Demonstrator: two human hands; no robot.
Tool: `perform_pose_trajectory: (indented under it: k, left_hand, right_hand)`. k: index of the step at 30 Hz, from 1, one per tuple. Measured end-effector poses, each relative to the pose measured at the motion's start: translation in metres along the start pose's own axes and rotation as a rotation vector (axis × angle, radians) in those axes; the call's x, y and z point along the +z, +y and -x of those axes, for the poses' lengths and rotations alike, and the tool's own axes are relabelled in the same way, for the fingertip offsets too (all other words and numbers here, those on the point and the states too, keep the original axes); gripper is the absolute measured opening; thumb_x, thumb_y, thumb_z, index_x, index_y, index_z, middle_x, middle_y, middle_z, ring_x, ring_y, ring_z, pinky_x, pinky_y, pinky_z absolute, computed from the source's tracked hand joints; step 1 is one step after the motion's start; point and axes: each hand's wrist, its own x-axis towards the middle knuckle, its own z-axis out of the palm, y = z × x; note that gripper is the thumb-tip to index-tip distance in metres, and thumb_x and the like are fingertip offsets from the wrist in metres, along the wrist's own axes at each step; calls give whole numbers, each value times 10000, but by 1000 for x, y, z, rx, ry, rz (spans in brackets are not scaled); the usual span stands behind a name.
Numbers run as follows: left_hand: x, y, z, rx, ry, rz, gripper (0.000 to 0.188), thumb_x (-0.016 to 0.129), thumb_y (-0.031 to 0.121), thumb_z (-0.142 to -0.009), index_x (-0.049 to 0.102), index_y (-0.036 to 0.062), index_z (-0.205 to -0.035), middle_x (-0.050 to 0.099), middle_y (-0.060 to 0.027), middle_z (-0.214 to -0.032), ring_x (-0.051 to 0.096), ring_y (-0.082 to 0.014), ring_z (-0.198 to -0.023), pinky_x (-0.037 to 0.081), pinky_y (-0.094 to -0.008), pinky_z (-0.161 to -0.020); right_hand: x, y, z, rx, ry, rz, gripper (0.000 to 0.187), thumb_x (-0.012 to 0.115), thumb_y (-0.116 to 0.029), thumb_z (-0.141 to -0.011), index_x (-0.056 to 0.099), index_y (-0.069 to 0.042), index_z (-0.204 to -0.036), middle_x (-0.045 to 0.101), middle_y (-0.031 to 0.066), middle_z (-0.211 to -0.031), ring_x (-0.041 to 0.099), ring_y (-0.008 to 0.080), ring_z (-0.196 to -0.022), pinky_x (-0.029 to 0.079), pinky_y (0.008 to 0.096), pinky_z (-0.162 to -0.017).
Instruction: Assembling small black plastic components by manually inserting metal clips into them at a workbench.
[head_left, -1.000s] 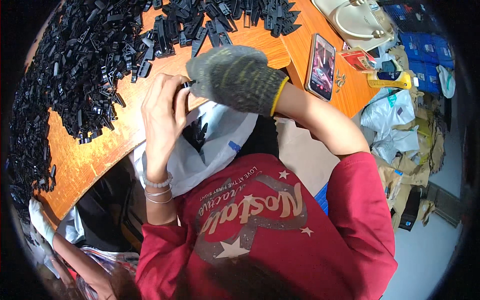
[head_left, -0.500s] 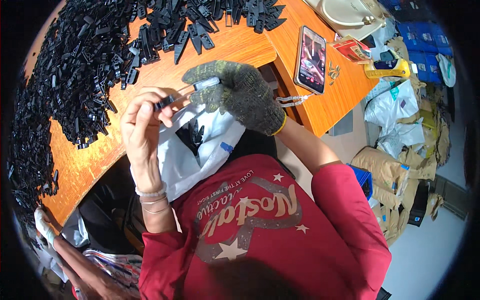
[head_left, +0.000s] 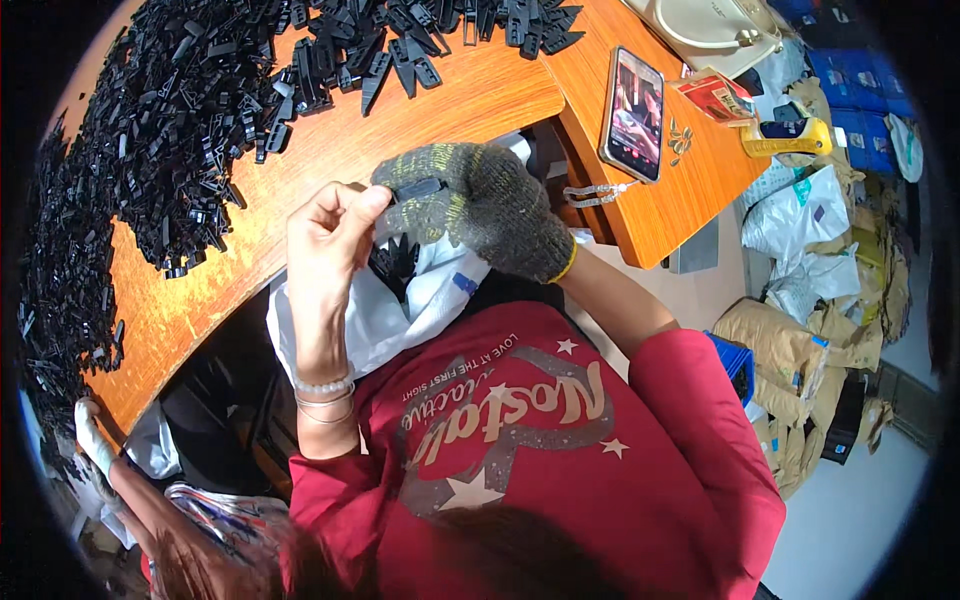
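My bare left hand (head_left: 335, 225), with a bead bracelet and thin bangle at the wrist, pinches thumb and fingers together; what lies between them is hidden behind the thumb. Right against its thumb tip is my right hand (head_left: 480, 205) in a dark grey-green knit glove, closed on a short dark oblong piece (head_left: 418, 188). Whether that piece is a tool handle or a plastic part cannot be made out. Below both hands a white plastic bag (head_left: 385, 325) hangs open at my lap, with several black plastic pieces (head_left: 397, 262) inside.
Black plastic clips (head_left: 180, 140) are heaped over the wooden table (head_left: 190, 310). A phone (head_left: 632, 115), a red packet (head_left: 712, 95) and a yellow tape dispenser (head_left: 788, 138) are at the right. Another person's gloved hand (head_left: 92, 432) touches the left edge. Brown sacks (head_left: 775, 345) stand at right.
My hands have come together and turned. The black plastic clip in my left fingers has gone out of sight; the shiny grey piece and thin strip at my glove no longer show that way.
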Motion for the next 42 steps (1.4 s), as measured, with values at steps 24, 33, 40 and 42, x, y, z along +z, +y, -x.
perform_pose_trajectory:
  k: [24, 33, 40, 42]
  left_hand:
    - [17, 6, -76, 687, 400, -1136, 244, 708, 201, -800, 621, -21, -747, 593, -179, -785, 625, -357, -657, 477, -438, -552]
    - [8, -8, -46, 671, 362, -931, 200, 699, 176, -820, 622, 5, -749, 610, -159, -739, 603, -361, -624, 455, -440, -548]
    - [-5, -5, -38, 632, 146, -784, 159, 684, 144, -849, 677, -14, -834, 619, -130, -735, 607, -260, -636, 466, -341, -588]
    - [-7, -1, -53, 792, 341, -793, 130, 654, 121, -864, 671, -7, -851, 620, -149, -773, 616, -308, -696, 478, -371, -628]
  right_hand:
    - [-23, 25, 26, 430, 237, -278, 299, 549, -265, -983, 651, -8, -1097, 634, 29, -780, 573, 90, -581, 433, 203, -484]
    - [-17, 29, 12, 120, 512, -173, 444, 624, -10, -886, 512, -8, -1315, 608, 82, -1200, 615, 124, -954, 529, 254, -737]
    - [-17, 10, -27, -191, -12, 734, 342, 708, -78, -781, 658, -57, -1118, 660, 125, -1052, 642, 269, -902, 518, 343, -775]
    - [-20, 14, -25, -204, -50, 725, 261, 680, -144, -786, 689, -68, -1036, 666, 118, -954, 638, 291, -836, 509, 353, -708]
